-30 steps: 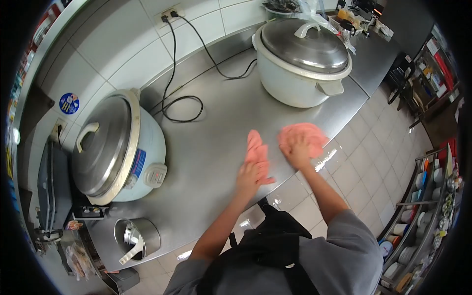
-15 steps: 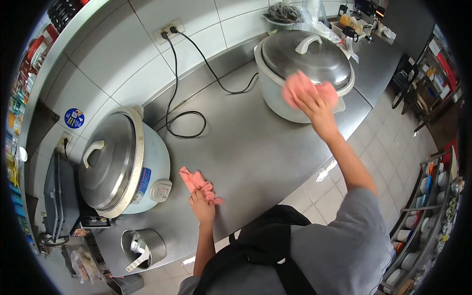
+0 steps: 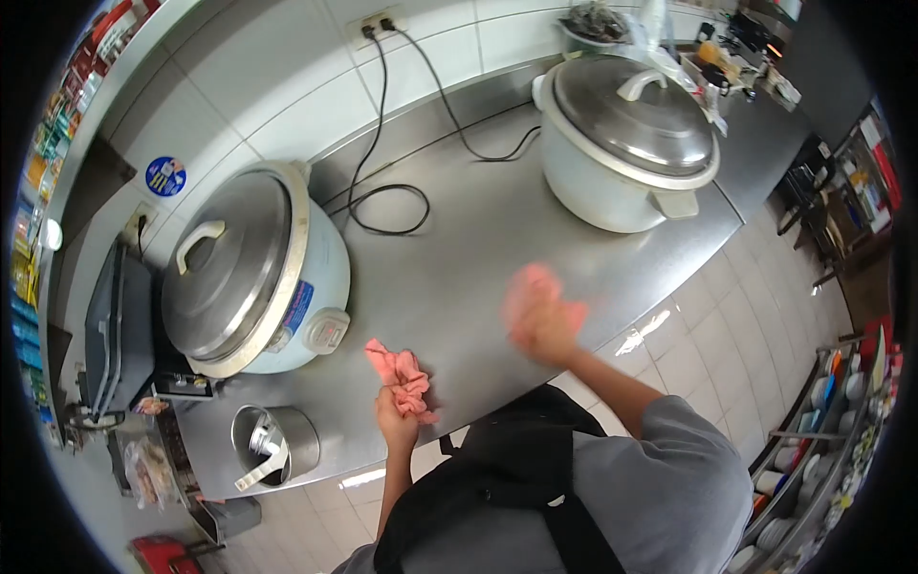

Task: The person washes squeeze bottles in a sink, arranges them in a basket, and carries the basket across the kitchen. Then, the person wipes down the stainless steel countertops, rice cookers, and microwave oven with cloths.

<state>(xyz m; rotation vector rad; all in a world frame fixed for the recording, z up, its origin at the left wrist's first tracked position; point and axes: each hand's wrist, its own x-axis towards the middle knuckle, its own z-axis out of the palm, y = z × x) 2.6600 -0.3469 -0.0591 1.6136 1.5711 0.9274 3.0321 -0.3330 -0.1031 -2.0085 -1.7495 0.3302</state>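
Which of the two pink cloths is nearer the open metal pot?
The bunched cloth in the left hand; the other cloth, blurred at the right hand, is farther from the pot.

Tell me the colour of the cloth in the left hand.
The cloth in the left hand is salmon pink; the head view shows it best.

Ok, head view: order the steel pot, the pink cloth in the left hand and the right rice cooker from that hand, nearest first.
1. Pink cloth: in the left hand itself.
2. Steel pot: to its left.
3. Right rice cooker: far right, toward the wall.
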